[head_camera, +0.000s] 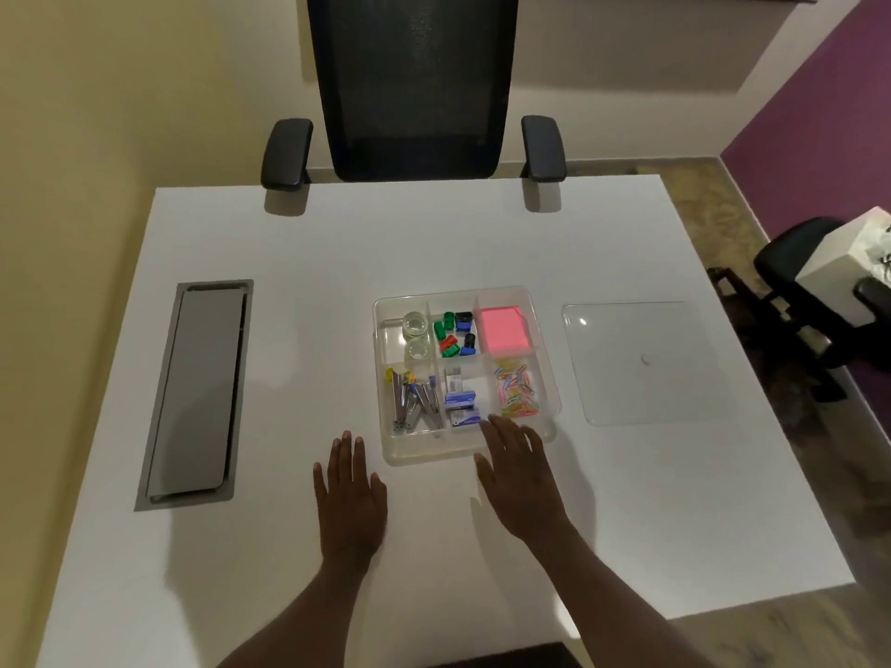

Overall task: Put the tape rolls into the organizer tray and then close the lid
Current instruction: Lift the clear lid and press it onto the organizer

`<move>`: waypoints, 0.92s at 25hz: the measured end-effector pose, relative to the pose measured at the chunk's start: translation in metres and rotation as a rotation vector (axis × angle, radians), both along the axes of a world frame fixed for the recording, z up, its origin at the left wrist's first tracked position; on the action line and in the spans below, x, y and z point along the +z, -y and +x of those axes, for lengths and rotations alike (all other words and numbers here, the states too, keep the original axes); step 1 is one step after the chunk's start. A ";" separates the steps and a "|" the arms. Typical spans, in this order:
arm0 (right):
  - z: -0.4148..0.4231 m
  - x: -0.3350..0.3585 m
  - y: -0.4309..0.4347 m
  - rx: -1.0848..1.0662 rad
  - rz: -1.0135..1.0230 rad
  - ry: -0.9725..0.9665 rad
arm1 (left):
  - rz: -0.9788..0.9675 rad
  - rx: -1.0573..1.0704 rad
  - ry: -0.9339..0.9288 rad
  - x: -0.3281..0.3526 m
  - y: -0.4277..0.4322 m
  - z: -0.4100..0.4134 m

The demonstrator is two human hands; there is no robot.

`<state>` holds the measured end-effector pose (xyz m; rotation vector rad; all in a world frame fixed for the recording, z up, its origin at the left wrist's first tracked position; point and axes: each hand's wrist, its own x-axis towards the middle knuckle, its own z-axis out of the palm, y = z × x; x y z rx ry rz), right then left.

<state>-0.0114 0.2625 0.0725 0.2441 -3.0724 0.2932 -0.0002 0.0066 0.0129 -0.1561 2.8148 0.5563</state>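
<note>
A clear plastic organizer tray [545,417] with several compartments stands on the white desk. Two clear tape rolls [415,336] lie in its far left compartment, one behind the other. The clear flat lid [636,364] lies on the desk to the right of the tray, apart from it. My left hand [349,499] rests flat on the desk, fingers apart, just left of the tray's near corner. My right hand [523,479] is open over the tray's near edge, its fingertips at the near middle compartment. Neither hand holds anything.
The other compartments hold coloured sharpeners [453,332], pink sticky notes [504,329], staple removers [414,402], staple boxes [460,402] and coloured paper clips [518,390]. A grey cable hatch [195,392] is set in the desk's left. A black chair [414,89] stands behind the desk.
</note>
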 end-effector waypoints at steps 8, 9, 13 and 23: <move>0.000 0.026 -0.022 -0.059 0.001 -0.098 | -0.048 -0.006 -0.099 0.048 -0.012 -0.012; -0.002 0.028 -0.026 -0.056 -0.011 -0.129 | -0.055 -0.010 -0.163 0.052 -0.015 -0.016; -0.013 0.034 -0.053 -0.075 -0.071 -0.198 | -0.034 0.013 -0.294 0.072 -0.044 -0.037; -0.034 0.026 -0.223 -0.282 -0.138 0.001 | 0.183 0.017 -0.234 0.104 -0.235 -0.075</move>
